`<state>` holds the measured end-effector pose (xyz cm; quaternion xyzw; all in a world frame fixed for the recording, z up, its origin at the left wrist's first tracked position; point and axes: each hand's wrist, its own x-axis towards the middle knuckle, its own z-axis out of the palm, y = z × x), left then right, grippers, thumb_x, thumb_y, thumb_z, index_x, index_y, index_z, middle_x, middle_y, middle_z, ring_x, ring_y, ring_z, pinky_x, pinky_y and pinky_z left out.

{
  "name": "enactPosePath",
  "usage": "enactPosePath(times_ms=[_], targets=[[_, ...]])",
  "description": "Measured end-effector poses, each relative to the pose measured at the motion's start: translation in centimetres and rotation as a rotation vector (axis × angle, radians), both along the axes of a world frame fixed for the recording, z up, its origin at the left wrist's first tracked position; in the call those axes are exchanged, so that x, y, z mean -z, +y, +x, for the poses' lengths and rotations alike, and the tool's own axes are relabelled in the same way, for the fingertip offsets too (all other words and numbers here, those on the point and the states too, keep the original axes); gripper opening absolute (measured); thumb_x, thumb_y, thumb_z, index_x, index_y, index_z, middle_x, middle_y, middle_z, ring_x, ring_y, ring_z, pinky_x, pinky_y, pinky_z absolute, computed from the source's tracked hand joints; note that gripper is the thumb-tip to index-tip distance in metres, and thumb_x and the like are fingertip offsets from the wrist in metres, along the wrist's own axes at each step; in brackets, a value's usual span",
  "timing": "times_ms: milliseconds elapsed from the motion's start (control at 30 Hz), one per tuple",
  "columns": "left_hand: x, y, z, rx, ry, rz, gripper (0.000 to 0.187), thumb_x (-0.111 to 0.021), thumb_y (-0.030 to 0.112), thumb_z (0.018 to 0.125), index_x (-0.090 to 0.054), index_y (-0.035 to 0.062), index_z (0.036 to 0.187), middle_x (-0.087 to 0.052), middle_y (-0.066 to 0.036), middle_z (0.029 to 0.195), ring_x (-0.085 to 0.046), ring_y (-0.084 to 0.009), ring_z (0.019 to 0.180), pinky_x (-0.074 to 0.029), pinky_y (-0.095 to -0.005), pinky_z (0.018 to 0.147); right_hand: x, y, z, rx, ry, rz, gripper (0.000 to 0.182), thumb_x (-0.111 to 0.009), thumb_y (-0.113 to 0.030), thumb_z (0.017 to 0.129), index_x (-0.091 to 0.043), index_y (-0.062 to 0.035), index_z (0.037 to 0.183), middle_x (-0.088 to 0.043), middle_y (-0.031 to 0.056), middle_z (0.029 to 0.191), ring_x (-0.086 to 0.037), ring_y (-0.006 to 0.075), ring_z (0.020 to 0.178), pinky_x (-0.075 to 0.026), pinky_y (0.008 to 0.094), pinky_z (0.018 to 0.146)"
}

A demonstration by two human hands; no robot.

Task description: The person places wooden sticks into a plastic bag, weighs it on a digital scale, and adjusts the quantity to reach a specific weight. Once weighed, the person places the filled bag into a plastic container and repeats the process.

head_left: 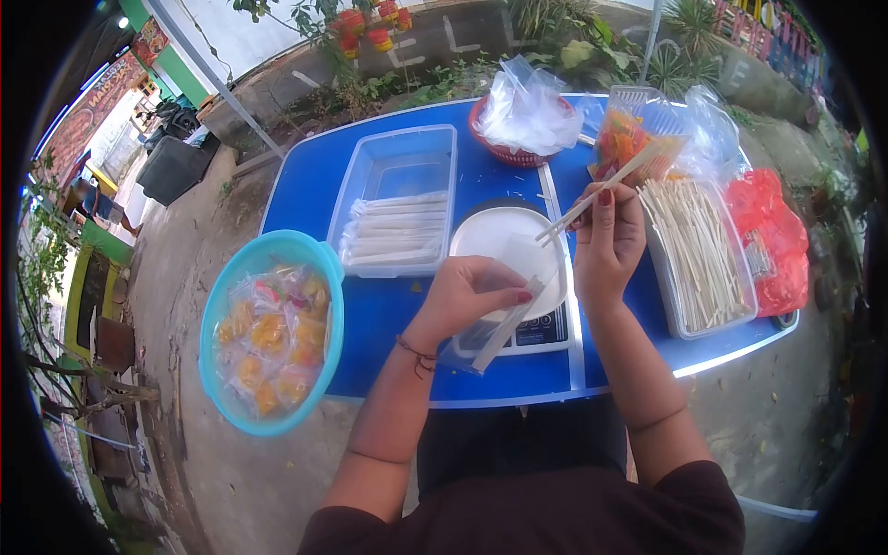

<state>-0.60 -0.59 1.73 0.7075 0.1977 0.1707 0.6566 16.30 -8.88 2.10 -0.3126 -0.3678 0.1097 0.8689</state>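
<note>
My left hand (pixel 472 294) pinches a long narrow clear plastic sleeve (pixel 504 328) over a digital scale (pixel 541 331) that carries a white plate (pixel 495 236). My right hand (pixel 606 236) is raised above the plate and grips a bundle of pale thin sticks (pixel 618 180) that point up and to the right. Both hands work at the near middle of a blue table (pixel 314 185).
A clear tray (pixel 400 153) with filled white packets lies left of the plate. A tray of loose sticks (pixel 698 254) sits at right, beside a red bag (pixel 772 240). A teal bowl (pixel 314 245) of yellow snack packets overhangs the left edge. A red basket (pixel 504 153) and plastic bags stand behind.
</note>
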Motion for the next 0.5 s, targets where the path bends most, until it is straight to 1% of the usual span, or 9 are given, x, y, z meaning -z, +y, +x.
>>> enactPosePath(times_ms=[200,300,400,500], targets=[[0.0,0.0,0.0,-0.026,-0.013,-0.018,0.02,-0.081,0.01,0.078,-0.074,-0.0015,0.093,-0.074,-0.009,0.086,-0.068,-0.0121,0.078,-0.054,-0.0253,0.075,0.3,0.1,-0.4,-0.002,-0.058,-0.14,0.016,-0.056,-0.015,0.101,-0.057,0.0008,0.101,-0.061,0.004,0.088,-0.053,0.0059,0.075,-0.046,0.0219,0.07],[0.3,0.2,0.0,-0.03,-0.066,-0.009,0.022,-0.08,0.007,0.079,-0.071,-0.0052,0.095,-0.073,-0.01,0.084,-0.069,-0.0119,0.076,-0.056,-0.0226,0.07,0.1,-0.1,-0.9,0.007,-0.122,-0.258,0.017,-0.058,-0.016,0.1,-0.058,0.0013,0.098,-0.063,0.0039,0.089,-0.054,0.0055,0.079,-0.045,0.0217,0.074],[0.4,0.4,0.0,-0.06,-0.082,-0.061,0.021,-0.079,0.01,0.081,-0.073,-0.0033,0.097,-0.073,-0.009,0.086,-0.068,-0.012,0.076,-0.054,-0.0246,0.073,0.2,0.0,-1.1,-0.054,-0.131,-0.317,0.017,-0.059,-0.016,0.099,-0.059,0.0011,0.097,-0.063,0.0035,0.089,-0.055,0.0064,0.084,-0.045,0.0225,0.076],[0.7,0.6,0.0,-0.083,-0.108,-0.072,0.021,-0.077,0.009,0.083,-0.072,-0.0038,0.099,-0.073,-0.009,0.087,-0.068,-0.0121,0.078,-0.055,-0.0249,0.072,0.5,0.3,-0.8,-0.074,-0.141,-0.375,0.016,-0.059,-0.015,0.099,-0.06,0.0014,0.096,-0.064,0.0039,0.09,-0.055,0.0064,0.084,-0.045,0.0229,0.077]])
